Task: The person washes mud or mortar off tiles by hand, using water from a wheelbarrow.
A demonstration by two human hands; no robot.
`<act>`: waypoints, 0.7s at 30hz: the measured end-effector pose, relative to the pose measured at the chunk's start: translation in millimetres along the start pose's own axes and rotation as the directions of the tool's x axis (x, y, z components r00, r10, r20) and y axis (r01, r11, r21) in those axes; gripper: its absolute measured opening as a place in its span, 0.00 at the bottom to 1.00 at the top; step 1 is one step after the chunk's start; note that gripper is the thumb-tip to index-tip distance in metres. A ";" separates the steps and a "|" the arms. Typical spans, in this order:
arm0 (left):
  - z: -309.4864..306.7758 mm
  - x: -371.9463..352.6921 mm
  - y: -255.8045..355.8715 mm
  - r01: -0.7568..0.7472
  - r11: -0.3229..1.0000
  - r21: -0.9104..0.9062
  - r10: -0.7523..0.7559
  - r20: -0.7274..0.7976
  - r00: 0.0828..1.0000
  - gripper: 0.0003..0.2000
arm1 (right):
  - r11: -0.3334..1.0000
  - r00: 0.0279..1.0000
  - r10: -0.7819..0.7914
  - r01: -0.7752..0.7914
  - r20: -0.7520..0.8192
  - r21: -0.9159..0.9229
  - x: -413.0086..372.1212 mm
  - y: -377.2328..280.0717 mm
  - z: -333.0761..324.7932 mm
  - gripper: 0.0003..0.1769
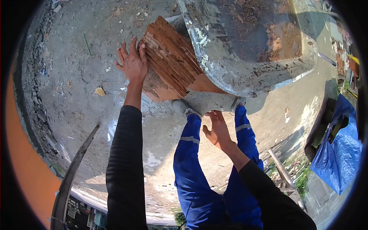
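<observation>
A leaning stack of thin reddish-brown slabs (pixel 172 53) stands on the concrete ground, against the near left side of a large grey tub (pixel 214 71). My left hand (pixel 133 65) is at the left edge of this stack, fingers spread and thumb tip right at the slabs' ends. Between my knees and the tub, my right hand (pixel 219 131) hangs above the ground with loosely bent, parted fingers and nothing in them. Brown, muddy water (pixel 249 34) lies inside the tub, whose rim is splashed with white.
Blue tarpaulin (pixel 341 149) hangs at the right. A long dark pole (pixel 76 165) rises at the lower left, near an orange surface (pixel 27 168). A yellowish stone (pixel 100 91) and small debris lie on the ground. Lengths of wood (pixel 281 168) lie at the lower right.
</observation>
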State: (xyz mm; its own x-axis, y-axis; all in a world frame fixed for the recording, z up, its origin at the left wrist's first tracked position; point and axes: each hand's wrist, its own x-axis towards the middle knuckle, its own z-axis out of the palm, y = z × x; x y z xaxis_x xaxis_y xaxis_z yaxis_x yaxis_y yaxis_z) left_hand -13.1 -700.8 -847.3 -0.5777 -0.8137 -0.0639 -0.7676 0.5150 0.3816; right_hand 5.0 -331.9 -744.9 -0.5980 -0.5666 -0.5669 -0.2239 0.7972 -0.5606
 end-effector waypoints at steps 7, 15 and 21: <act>-38.6 -105.1 26.0 -0.096 0.979 -0.177 0.065 -0.175 0.982 0.16 | 0.931 0.920 0.360 -0.364 -0.155 0.003 -67.5 167.2 -101.8 0.28; -0.3 -309.5 134.0 0.303 0.849 -0.434 0.002 0.576 0.817 0.12 | 0.792 0.766 0.594 -0.502 -0.247 0.347 -12.2 375.2 -243.3 0.33; 106.2 -331.5 286.5 0.524 0.678 -0.516 -0.047 0.681 0.731 0.23 | 0.484 0.717 0.640 -0.098 -0.276 0.870 121.9 466.0 -344.0 0.34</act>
State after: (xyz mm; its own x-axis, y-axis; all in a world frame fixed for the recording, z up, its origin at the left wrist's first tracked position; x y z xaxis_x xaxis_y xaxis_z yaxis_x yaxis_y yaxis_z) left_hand -70.9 -254.9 -814.7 -0.5755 -0.4351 -0.6924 -0.6797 -0.2163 0.7009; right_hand -437.0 42.2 -867.7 -0.7844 0.1615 -0.5989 0.6192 0.2600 -0.7409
